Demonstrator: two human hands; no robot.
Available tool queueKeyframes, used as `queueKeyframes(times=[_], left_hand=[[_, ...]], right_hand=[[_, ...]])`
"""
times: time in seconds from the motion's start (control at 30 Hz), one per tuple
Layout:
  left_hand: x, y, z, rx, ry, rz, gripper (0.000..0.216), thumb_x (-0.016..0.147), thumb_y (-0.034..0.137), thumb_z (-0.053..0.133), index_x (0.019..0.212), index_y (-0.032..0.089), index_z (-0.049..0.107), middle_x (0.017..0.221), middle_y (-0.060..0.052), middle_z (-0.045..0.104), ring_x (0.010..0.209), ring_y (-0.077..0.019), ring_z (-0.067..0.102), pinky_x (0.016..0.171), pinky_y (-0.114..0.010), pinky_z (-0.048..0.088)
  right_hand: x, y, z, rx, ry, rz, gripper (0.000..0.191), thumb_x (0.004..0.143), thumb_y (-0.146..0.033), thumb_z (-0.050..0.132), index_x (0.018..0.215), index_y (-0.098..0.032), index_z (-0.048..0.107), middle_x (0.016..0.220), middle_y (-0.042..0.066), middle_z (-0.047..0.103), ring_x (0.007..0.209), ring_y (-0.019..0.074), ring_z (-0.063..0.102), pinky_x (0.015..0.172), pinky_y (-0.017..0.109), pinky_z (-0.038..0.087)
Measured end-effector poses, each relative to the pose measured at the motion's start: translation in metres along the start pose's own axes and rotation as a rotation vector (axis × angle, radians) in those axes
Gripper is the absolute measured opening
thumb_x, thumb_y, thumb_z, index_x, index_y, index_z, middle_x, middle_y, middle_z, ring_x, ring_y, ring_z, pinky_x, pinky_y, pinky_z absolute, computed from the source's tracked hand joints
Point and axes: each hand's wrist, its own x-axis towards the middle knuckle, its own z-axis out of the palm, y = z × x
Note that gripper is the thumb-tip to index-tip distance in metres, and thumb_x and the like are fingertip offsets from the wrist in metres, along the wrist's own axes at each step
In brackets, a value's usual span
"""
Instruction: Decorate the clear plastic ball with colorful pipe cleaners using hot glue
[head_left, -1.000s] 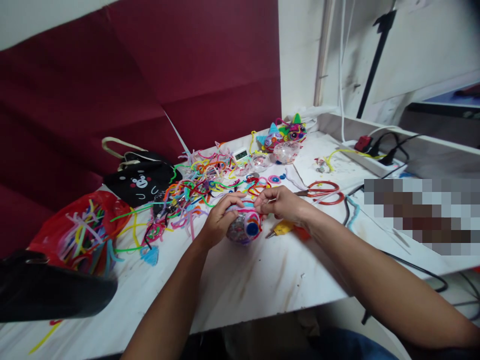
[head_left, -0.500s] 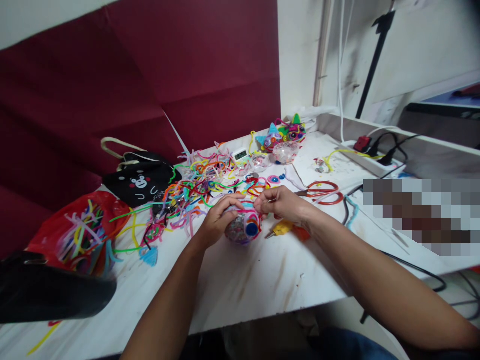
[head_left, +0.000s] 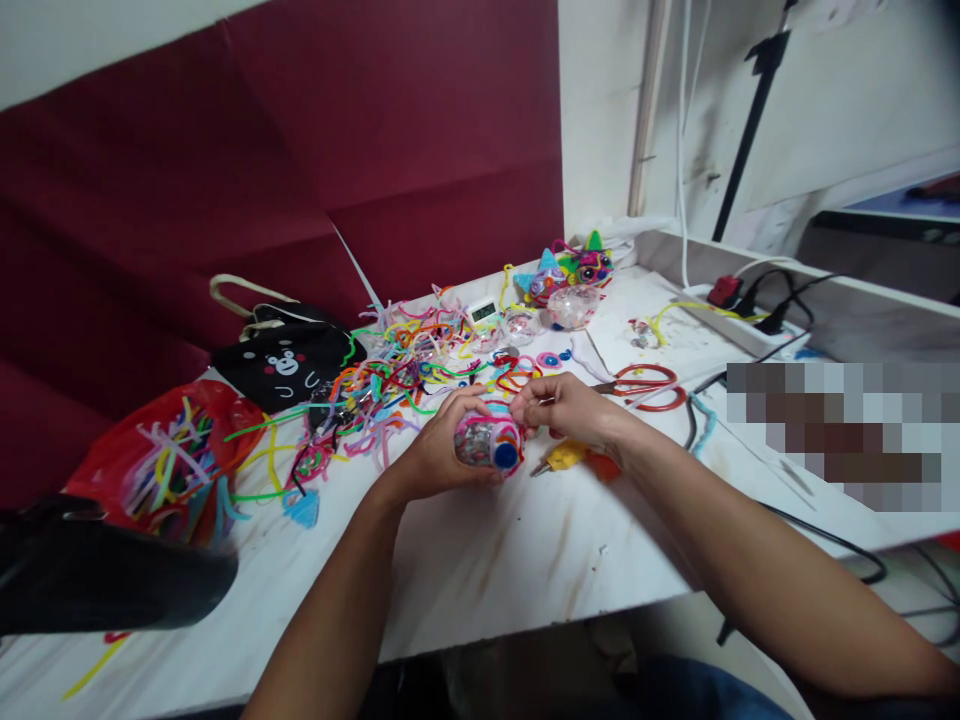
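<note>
My left hand (head_left: 442, 450) wraps round a clear, rounded plastic ornament (head_left: 475, 442) trimmed with coloured pipe cleaners, a dark blue disc on its near right side. Against the ornament's right edge, my right hand (head_left: 555, 408) has thumb and forefinger pinched together; whatever lies between the fingertips is too small to make out. Just below the right hand lies a yellow glue gun (head_left: 564, 457) with its metal nozzle facing left. Red-handled scissors (head_left: 646, 388) rest beyond the right wrist.
A heap of pipe cleaners (head_left: 405, 360) spreads behind the hands. To the left are a red bag (head_left: 112, 450) of pipe cleaners and a black pouch (head_left: 281, 355). Finished-looking animal ornaments (head_left: 574, 270) and a small digital clock (head_left: 484, 312) stand at the back. A power strip (head_left: 750, 320) with cables lies right.
My left hand has shifted its hold, its fingers now reaching round under the ornament, which has turned slightly. My right hand stays pinched in nearly the same spot.
</note>
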Motion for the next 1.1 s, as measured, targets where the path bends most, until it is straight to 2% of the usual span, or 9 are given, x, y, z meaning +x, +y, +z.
queueKeyframes(times=[0.13,0.23,0.33,0.63,0.7,0.8,0.9,1.0,1.1], left_hand=[[0.001,0.000,0.000,-0.010,0.007,-0.011,0.067,0.065,0.054,0.086,0.115,0.023,0.054,0.148,-0.016,0.045,0.144,-0.0354,0.038,0.118,-0.050,0.031],[0.001,0.002,0.000,-0.059,0.018,-0.034,0.045,0.086,0.059,0.064,0.112,0.022,0.057,0.144,-0.014,0.050,0.142,-0.0329,0.040,0.118,-0.049,0.030],[0.001,0.002,0.002,-0.076,0.063,-0.057,0.030,0.097,0.048,0.046,0.107,0.022,0.059,0.138,-0.011,0.055,0.140,-0.0296,0.043,0.118,-0.047,0.030],[0.006,-0.004,0.007,-0.134,0.097,-0.056,0.021,0.090,0.034,0.048,0.102,0.021,0.060,0.135,-0.009,0.057,0.138,-0.0287,0.044,0.119,-0.045,0.030],[0.006,-0.002,0.006,-0.153,0.110,-0.053,0.020,0.088,0.033,0.049,0.099,0.021,0.059,0.131,-0.009,0.059,0.135,-0.0287,0.047,0.117,-0.045,0.032],[0.006,-0.001,0.007,-0.203,0.137,-0.078,0.020,0.085,0.032,0.050,0.100,0.022,0.057,0.127,-0.007,0.061,0.128,-0.0282,0.052,0.114,-0.044,0.037],[0.006,-0.003,0.010,-0.288,0.162,-0.095,0.025,0.084,0.031,0.052,0.108,0.022,0.056,0.124,-0.005,0.062,0.121,-0.0267,0.056,0.107,-0.042,0.043],[0.007,-0.005,0.011,-0.335,0.188,-0.064,0.029,0.083,0.026,0.054,0.111,0.023,0.056,0.120,-0.004,0.063,0.119,-0.0257,0.057,0.106,-0.040,0.044],[0.007,-0.006,0.011,-0.347,0.210,-0.052,0.029,0.081,0.025,0.055,0.110,0.023,0.056,0.117,-0.004,0.063,0.117,-0.0252,0.057,0.107,-0.040,0.043]], right_hand=[[0.001,0.002,0.000,-0.010,0.000,-0.033,0.008,0.065,-0.009,0.066,0.069,-0.016,0.067,0.054,-0.002,0.063,0.049,0.0081,0.052,0.042,0.016,0.031],[0.001,0.004,0.001,-0.018,-0.007,-0.056,0.005,0.066,-0.014,0.069,0.071,-0.015,0.069,0.054,-0.002,0.063,0.050,0.0084,0.052,0.042,0.017,0.032],[0.001,0.007,0.001,-0.027,-0.017,-0.073,0.009,0.066,-0.021,0.072,0.073,-0.015,0.069,0.056,-0.002,0.064,0.051,0.0085,0.052,0.043,0.018,0.032],[0.002,0.011,-0.005,-0.151,-0.020,-0.163,0.028,0.064,-0.035,0.080,0.078,-0.014,0.068,0.065,-0.002,0.063,0.061,0.0115,0.056,0.060,0.025,0.045],[-0.001,0.011,-0.006,-0.195,-0.011,-0.207,0.033,0.065,-0.038,0.082,0.084,-0.015,0.067,0.074,0.000,0.065,0.071,0.0145,0.060,0.069,0.028,0.048],[-0.009,0.012,-0.002,-0.379,0.022,-0.329,0.052,0.067,-0.040,0.082,0.111,-0.018,0.065,0.106,0.006,0.069,0.100,0.0229,0.063,0.088,0.036,0.050],[-0.016,0.013,0.010,-0.648,0.033,-0.453,0.079,0.067,-0.038,0.083,0.137,-0.018,0.051,0.136,0.016,0.059,0.126,0.0321,0.055,0.105,0.046,0.044],[-0.016,0.016,0.024,-0.804,0.014,-0.518,0.094,0.064,-0.033,0.084,0.146,-0.015,0.041,0.142,0.021,0.053,0.133,0.0370,0.050,0.109,0.050,0.042],[-0.012,0.017,0.031,-0.847,0.029,-0.524,0.095,0.067,-0.030,0.081,0.149,-0.016,0.036,0.142,0.021,0.053,0.133,0.0376,0.051,0.109,0.052,0.043]])
